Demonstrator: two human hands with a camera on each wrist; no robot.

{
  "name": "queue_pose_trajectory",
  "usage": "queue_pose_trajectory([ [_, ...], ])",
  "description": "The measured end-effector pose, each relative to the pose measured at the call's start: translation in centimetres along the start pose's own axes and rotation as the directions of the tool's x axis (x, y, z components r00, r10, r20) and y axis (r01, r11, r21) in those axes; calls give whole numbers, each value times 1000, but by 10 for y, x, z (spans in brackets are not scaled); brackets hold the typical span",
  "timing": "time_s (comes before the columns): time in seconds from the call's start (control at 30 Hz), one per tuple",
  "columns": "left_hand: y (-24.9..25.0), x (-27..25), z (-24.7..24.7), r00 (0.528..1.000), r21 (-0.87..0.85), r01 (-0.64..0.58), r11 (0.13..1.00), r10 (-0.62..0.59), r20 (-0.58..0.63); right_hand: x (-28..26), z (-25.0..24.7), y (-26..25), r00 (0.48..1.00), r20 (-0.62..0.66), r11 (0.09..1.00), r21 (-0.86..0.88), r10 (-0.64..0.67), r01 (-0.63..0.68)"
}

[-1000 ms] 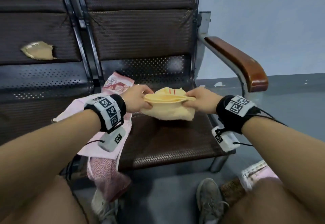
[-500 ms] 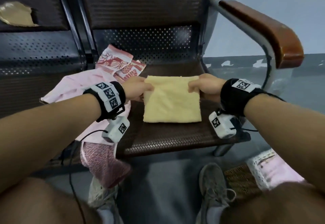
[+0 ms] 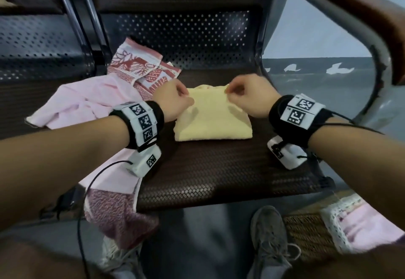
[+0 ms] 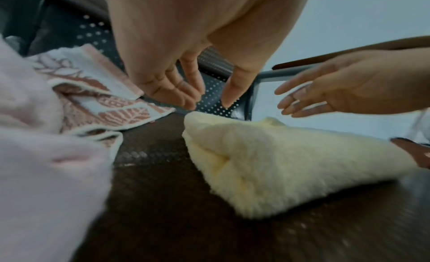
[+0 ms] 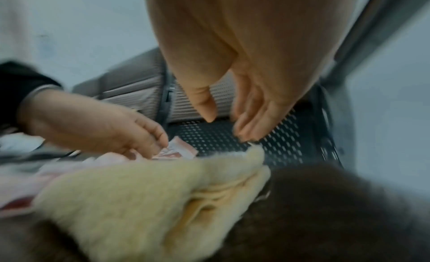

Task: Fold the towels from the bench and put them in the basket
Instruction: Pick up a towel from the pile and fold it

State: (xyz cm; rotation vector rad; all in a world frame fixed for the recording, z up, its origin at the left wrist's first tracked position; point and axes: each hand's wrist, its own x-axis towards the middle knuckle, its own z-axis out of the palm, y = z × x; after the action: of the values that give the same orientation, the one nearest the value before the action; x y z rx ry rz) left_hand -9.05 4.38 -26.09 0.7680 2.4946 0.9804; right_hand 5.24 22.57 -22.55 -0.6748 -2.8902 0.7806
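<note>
A folded yellow towel (image 3: pixel 212 121) lies flat on the brown woven bench seat (image 3: pixel 208 173). My left hand (image 3: pixel 175 99) hovers at its far left corner and my right hand (image 3: pixel 241 94) at its far right corner. In the left wrist view my left hand (image 4: pixel 209 102) has its fingers loosely extended just above the towel (image 4: pixel 291 164), holding nothing. In the right wrist view my right hand (image 5: pixel 227 126) is likewise spread above the towel's (image 5: pixel 130 201) far edge. The wicker basket (image 3: pixel 306 230) stands on the floor at lower right, with pink cloth in it.
A pink towel (image 3: pixel 87 101) and a red-patterned towel (image 3: pixel 140 66) lie on the seat to the left. A dark pink textured towel (image 3: pixel 118 213) hangs over the front edge. A wooden armrest (image 3: pixel 361 16) rises at the right. My shoes (image 3: pixel 269 241) are on the floor below.
The yellow towel went from being held up to lying flat on the seat. Both hands then let go of its far corners and their fingers spread.
</note>
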Motion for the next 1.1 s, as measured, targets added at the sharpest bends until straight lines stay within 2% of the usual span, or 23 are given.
queue_pose_trajectory([
  [0.07,-3,-18,0,974,50,-96,994,83,212,-16,-1,0,972,235,990,-132,-15,47],
  [0.1,-5,-27,2,945,149,-164,975,112,307,-23,0,-1,946,323,979,-194,-1,68],
  [0.17,-12,-41,8,905,308,-292,906,157,395,-32,4,-1,922,386,950,-285,-5,125],
  [0.27,-15,-47,13,930,351,-289,891,175,322,-40,8,-6,907,421,907,-376,-15,190],
  [0.37,-14,-50,3,953,377,-278,883,206,221,-47,6,-10,939,339,892,-403,-62,205],
  [0.47,-15,-58,-10,964,195,-223,955,187,189,-58,-6,-4,965,243,953,-259,-94,158],
  [0.53,-15,-64,-14,972,86,-174,981,156,178,-68,-12,-1,981,163,987,-99,-106,123],
  [0.6,-14,-71,-15,979,-93,-63,994,79,188,-75,-15,4,987,145,995,91,-64,51],
  [0.7,-17,-73,-12,971,-356,158,921,-78,227,-80,-11,7,978,208,971,238,-19,-32],
  [0.77,-18,-71,-11,962,-405,223,886,-134,237,-74,-5,10,982,190,951,300,17,-75],
  [0.83,-20,-66,-9,960,-418,255,872,-176,218,-67,1,12,980,159,917,360,122,-173],
  [0.93,-21,-61,-7,985,-272,172,947,-165,46,-53,10,12,959,126,926,255,254,-279],
  [1.0,-19,-60,-7,993,-52,15,999,-21,-119,-45,15,12,949,105,943,122,297,-308],
  [1.03,-17,-60,-8,986,30,-69,997,73,-148,-42,15,11,948,82,947,73,307,-313],
  [1.1,-12,-58,-5,981,106,-184,977,189,-47,-39,14,7,957,-17,957,26,291,-290],
])
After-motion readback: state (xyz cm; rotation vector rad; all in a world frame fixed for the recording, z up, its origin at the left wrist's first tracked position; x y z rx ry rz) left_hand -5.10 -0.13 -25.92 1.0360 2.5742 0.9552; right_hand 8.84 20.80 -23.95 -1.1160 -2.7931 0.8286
